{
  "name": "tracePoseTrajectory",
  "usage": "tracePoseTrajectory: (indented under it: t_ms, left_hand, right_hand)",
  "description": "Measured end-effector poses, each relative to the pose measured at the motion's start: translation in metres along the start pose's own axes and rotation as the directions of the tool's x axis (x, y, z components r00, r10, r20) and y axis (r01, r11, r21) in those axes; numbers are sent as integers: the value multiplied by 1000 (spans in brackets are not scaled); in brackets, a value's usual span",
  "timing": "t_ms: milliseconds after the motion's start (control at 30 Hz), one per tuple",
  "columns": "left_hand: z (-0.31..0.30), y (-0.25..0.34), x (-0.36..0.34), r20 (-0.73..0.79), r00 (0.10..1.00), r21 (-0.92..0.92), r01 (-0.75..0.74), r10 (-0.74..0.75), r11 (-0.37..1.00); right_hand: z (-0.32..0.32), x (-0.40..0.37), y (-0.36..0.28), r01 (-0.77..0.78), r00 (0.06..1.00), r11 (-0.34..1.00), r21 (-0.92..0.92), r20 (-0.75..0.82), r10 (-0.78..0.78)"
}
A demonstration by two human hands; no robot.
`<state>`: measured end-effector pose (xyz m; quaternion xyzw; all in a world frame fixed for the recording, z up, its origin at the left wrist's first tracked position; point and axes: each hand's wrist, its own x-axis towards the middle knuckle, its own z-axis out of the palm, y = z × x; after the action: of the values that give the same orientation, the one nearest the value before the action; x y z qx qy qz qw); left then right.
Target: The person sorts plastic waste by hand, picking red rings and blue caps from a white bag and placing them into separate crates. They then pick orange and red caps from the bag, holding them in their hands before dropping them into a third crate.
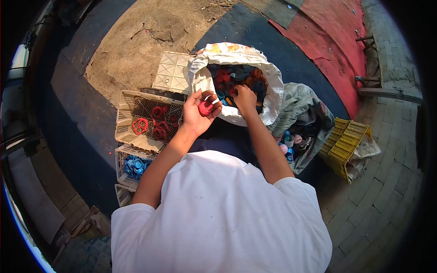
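Observation:
My left hand (196, 116) is palm up with its fingers curled around a red plastic cap (205, 108). It is between the white sack (273, 91) and a crate of red pieces. Inside the open mouth of the sack, my right hand (245, 99) reaches down among mixed plastic caps (223, 78) in red, black, orange and teal. Its fingers are bent into the pile, and what they grip is hidden.
On the left, a cream crate (129, 97) holds red pieces; a second crate (119, 162) below has blue caps. To the right are a grey-green sack (296, 98) with coloured pieces and a yellow crate (343, 148). A cream lattice panel (172, 70) lies behind.

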<state>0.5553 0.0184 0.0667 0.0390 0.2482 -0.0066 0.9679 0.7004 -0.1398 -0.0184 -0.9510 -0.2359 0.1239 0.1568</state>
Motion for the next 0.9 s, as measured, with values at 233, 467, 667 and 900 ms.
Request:
tracePoseTrajectory:
  t_ms: [233, 467, 667, 900]
  left_hand:
    - [11, 3, -7, 39, 999, 13, -26, 25, 1000]
    - [3, 10, -3, 73, 994, 42, -78, 75, 996]
    - [15, 4, -7, -13, 992, 106, -124, 126, 987]
    - [23, 8, -15, 68, 994, -17, -85, 86, 996]
  right_hand:
    - [-10, -7, 10, -59, 998, 956, 288, -8, 64]
    - [-64, -35, -11, -229, 972, 463, 856, 180, 147]
    - [-110, -60, -74, -181, 973, 319, 930, 217, -82]
    - [-111, -65, -104, 116, 988, 681, 723, -14, -154]
